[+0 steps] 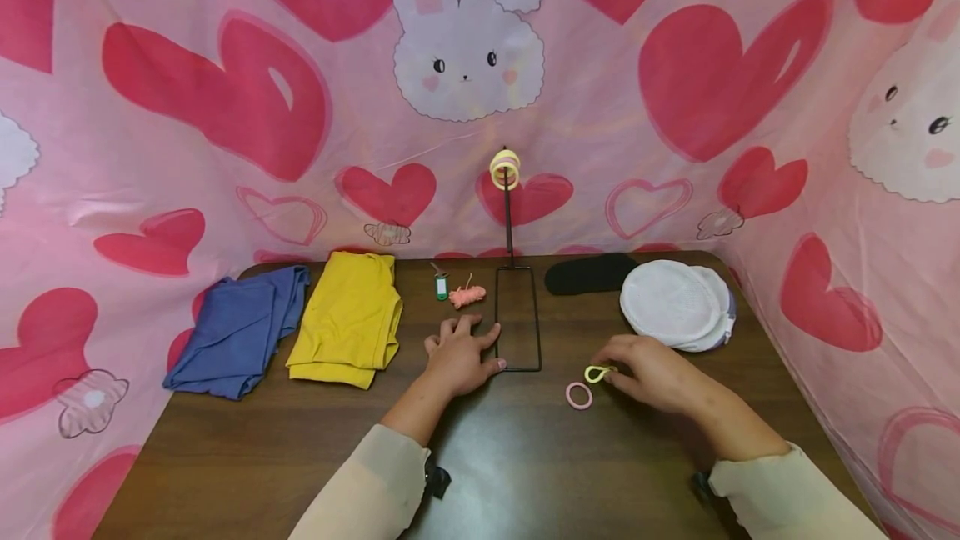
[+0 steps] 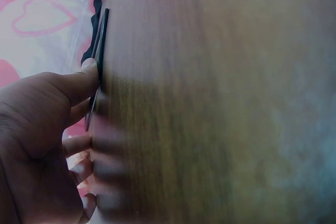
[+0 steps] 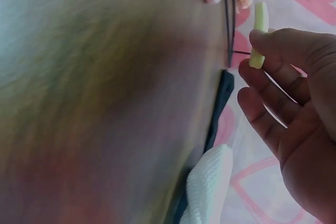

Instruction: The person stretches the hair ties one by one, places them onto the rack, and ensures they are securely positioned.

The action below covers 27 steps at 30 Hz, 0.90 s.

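A black wire stand (image 1: 538, 323) has a rectangular base lying on the table and an upright rod at its far end. Yellow and pink hair ties (image 1: 504, 161) hang near the rod's top. My left hand (image 1: 461, 357) lies with fingers spread at the base's near left corner, thumb and index finger touching the wire. Between thumb and fingers, my right hand (image 1: 648, 369) pinches a yellow hair tie (image 3: 259, 35), its loop squeezed narrow in the head view. Just left of it, a pink hair tie (image 1: 579, 396) rests on the table.
Folded blue cloth (image 1: 236, 332) and folded yellow cloth (image 1: 345, 319) lie at the left. Behind my left hand are a key with a green tag (image 1: 441, 286) and a pink yarn bundle (image 1: 468, 297). A black insole (image 1: 588, 274) and white mesh bags (image 1: 667, 302) lie back right.
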Each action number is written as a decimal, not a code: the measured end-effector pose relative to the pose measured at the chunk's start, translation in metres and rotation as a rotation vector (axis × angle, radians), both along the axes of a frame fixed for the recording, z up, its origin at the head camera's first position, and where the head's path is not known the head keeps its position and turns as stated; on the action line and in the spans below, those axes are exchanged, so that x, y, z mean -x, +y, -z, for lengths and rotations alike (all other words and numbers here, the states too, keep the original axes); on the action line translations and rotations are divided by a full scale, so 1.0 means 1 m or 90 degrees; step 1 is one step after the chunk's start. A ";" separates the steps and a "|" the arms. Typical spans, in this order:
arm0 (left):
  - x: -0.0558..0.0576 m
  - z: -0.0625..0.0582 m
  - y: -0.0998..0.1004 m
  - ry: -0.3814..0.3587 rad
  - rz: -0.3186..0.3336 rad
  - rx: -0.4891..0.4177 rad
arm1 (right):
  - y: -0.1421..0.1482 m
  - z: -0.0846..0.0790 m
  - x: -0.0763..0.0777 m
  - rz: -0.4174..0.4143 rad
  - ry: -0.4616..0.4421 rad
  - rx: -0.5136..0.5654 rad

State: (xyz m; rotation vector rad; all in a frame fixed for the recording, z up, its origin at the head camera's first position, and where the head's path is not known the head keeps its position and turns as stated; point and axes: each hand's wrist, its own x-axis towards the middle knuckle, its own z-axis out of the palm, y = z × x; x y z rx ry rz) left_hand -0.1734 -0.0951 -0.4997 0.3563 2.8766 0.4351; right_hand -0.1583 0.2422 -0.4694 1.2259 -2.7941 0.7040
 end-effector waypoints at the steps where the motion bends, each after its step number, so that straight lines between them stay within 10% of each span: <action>1: 0.000 0.000 0.000 0.000 0.000 -0.001 | -0.001 -0.002 0.001 0.000 0.004 0.006; 27: 0.003 0.006 -0.001 -0.006 -0.002 0.007 | -0.048 -0.069 0.013 -0.044 0.205 0.207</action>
